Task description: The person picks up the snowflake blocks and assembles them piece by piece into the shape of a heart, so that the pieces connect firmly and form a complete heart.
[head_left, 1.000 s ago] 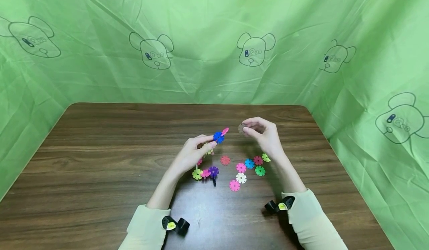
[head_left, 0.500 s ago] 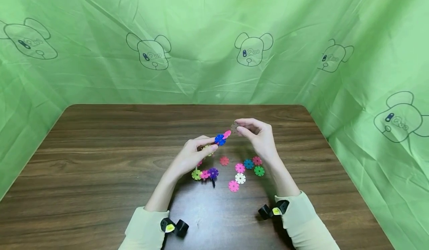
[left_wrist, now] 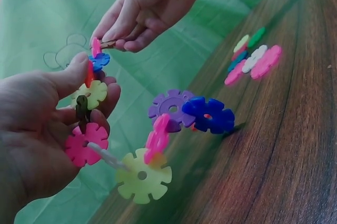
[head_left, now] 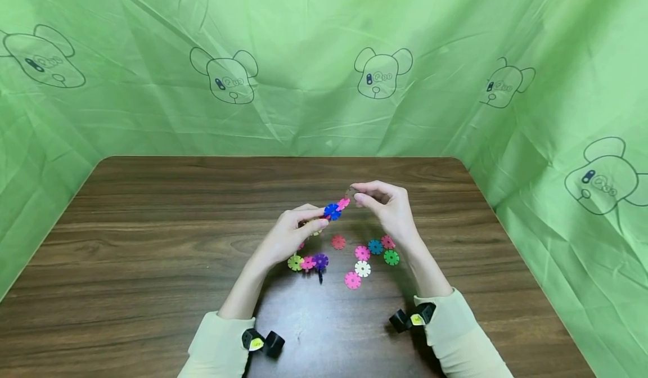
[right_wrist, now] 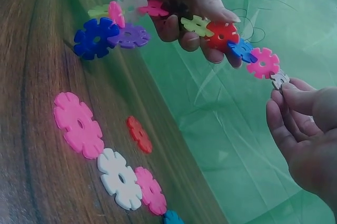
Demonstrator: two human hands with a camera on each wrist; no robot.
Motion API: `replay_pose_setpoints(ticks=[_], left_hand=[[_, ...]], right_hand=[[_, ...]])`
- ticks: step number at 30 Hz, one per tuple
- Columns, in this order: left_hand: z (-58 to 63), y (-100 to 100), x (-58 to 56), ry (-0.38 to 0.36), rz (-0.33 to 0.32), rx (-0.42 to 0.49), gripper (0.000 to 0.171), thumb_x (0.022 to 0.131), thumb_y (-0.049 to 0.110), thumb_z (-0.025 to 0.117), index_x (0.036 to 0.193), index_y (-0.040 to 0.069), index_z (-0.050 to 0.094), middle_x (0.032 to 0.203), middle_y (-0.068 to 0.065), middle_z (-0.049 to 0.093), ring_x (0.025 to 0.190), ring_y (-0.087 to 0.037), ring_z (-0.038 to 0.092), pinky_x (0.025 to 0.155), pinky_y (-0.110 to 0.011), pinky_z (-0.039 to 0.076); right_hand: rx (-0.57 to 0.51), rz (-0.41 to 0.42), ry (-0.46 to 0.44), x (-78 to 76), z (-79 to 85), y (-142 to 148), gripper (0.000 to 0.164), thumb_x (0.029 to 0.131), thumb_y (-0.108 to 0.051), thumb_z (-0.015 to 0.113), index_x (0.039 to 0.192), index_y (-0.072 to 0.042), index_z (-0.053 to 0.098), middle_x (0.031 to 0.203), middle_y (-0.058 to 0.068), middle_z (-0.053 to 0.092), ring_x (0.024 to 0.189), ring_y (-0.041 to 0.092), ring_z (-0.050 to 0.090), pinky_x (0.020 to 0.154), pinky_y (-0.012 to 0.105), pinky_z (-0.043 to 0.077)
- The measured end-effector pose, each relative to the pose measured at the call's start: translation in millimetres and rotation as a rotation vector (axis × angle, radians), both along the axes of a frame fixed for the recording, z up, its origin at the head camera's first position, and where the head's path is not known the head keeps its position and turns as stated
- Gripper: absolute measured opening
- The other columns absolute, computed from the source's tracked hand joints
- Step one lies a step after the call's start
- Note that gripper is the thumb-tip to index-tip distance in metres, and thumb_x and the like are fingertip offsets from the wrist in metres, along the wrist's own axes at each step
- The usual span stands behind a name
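Note:
My left hand (head_left: 289,234) grips a chain of slotted flower-shaped plastic discs, thumb on a red disc (right_wrist: 221,35). From there the chain runs on through a blue disc (head_left: 332,211) to a pink disc (right_wrist: 263,63). My right hand (head_left: 395,209) pinches a greyish-brown disc (head_left: 351,192) between thumb and fingers, its edge right at the pink disc. The chain's other end curves below my left palm in the left wrist view, with a pale yellow disc (left_wrist: 145,176), a purple disc (left_wrist: 167,103) and a dark blue disc (left_wrist: 218,118).
On the brown wooden table (head_left: 152,243) several loose discs lie right of the chain, among them a red disc (head_left: 338,242), a white disc (head_left: 362,269) and a green disc (head_left: 391,257). A green curtain (head_left: 304,102) hangs behind and beside the table.
My right hand has moved left with the greyish-brown disc, bringing it from apart to the chain's pink end disc. My left hand has stayed nearly in place.

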State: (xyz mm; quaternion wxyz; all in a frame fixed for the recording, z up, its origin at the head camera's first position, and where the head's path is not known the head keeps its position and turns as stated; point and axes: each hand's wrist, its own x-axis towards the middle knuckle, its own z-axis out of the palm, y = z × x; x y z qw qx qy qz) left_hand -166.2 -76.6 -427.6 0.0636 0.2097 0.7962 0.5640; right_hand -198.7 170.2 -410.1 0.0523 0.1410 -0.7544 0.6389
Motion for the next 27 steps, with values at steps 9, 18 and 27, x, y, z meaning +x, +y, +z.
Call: replay_pose_setpoints(ticks=[9, 18, 27], left_hand=[[-1.5, 0.5, -0.9, 0.082, 0.003, 0.026, 0.030, 0.102, 0.015, 0.063, 0.127, 0.002, 0.072, 0.109, -0.017, 0.073, 0.075, -0.017, 0.059, 0.065, -0.020, 0.045], [-0.2, -0.8, -1.4, -0.020, 0.017, 0.006, 0.033, 0.105, 0.023, 0.060, 0.132, 0.006, 0.070, 0.109, -0.020, 0.072, 0.057, -0.008, 0.049, 0.051, -0.023, 0.044], [-0.5, -1.3, -2.2, -0.017, 0.011, 0.006, 0.033, 0.105, 0.022, 0.060, 0.132, 0.005, 0.069, 0.109, -0.021, 0.072, 0.065, -0.018, 0.056, 0.057, -0.022, 0.045]], right_hand=[[-0.011, 0.016, 0.012, 1.6, -1.4, -3.3, 0.024, 0.092, -0.012, 0.077, 0.114, -0.002, 0.077, 0.094, 0.003, 0.077, 0.078, 0.011, 0.072, 0.081, 0.027, 0.062], [0.004, 0.022, 0.013, -0.1, -1.5, -3.6, 0.026, 0.097, -0.013, 0.072, 0.120, -0.004, 0.075, 0.106, 0.009, 0.079, 0.083, 0.018, 0.075, 0.084, 0.030, 0.062], [0.013, 0.029, -0.008, -1.3, -3.3, -2.3, 0.029, 0.100, -0.020, 0.068, 0.126, -0.007, 0.073, 0.113, 0.008, 0.078, 0.087, 0.021, 0.076, 0.089, 0.030, 0.061]])
